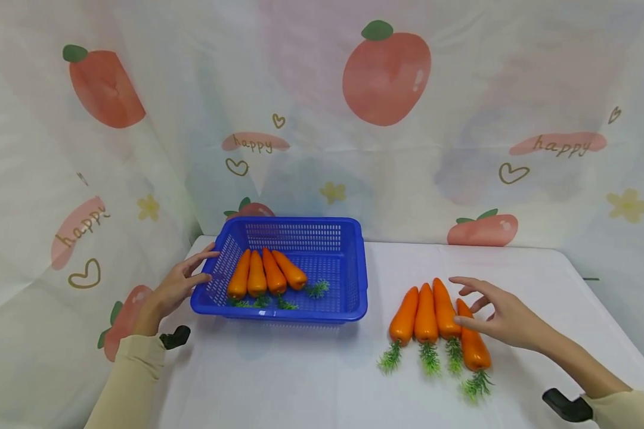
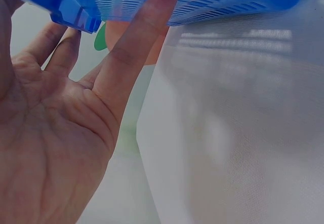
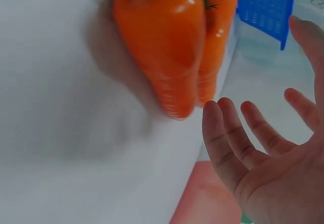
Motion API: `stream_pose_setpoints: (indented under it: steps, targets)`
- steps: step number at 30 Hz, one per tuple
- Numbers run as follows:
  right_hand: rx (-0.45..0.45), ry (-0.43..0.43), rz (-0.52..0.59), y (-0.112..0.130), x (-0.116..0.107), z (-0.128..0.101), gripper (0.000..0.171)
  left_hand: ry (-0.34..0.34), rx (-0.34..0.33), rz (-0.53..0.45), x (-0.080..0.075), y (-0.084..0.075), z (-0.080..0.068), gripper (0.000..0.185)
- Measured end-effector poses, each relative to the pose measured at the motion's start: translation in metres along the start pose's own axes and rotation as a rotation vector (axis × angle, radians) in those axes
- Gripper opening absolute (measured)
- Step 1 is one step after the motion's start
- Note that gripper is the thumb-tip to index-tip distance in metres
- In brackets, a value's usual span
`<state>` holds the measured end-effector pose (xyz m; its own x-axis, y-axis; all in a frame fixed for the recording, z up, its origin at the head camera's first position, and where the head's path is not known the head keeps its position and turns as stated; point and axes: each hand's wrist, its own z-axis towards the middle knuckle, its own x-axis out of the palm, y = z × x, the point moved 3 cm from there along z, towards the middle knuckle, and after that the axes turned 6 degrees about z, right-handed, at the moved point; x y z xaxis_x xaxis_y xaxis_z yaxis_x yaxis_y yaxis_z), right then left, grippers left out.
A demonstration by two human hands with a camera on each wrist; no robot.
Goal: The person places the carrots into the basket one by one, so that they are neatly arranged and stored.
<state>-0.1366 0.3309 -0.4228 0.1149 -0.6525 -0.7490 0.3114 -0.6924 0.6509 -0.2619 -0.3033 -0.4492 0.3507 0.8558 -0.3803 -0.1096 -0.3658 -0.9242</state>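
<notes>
Four carrots (image 1: 265, 274) fill the basket (image 1: 359, 268), four (image 1: 434, 316) apparently untouched beside spread, empty fingers (image 1: 464, 280).

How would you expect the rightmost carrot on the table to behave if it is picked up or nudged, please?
The rightmost carrot looks glossy and moulded, so it is probably stiff, light plastic and a little slippery. Its round, tapered body lies loose on the table, so a nudge from the right hand might roll it in an arc. The green tuft looks soft and would likely flex.
</notes>
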Motion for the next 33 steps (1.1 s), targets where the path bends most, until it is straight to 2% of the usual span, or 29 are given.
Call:
stream_pose_setpoints:
  steps: [8,13,22,26,33]
  targets:
    - [0.079,0.016,0.022,-0.021,0.013,-0.007,0.076,-0.01,0.008,0.01,-0.001,0.001,0.0,0.058]
    - [0.127,0.055,0.028,-0.03,0.021,-0.013,0.077,-0.007,0.003,0.005,-0.001,0.001,-0.001,0.058]
    - [0.263,0.161,0.199,-0.041,0.021,-0.019,0.078,-0.008,-0.007,0.005,-0.001,0.0,-0.002,0.059]
    - [0.284,0.202,0.193,-0.042,0.02,-0.02,0.076,-0.008,-0.007,0.008,0.0,-0.001,-0.002,0.059]
    - [0.309,0.22,0.156,-0.042,0.017,-0.019,0.075,-0.002,0.0,0.002,0.001,-0.002,-0.001,0.057]
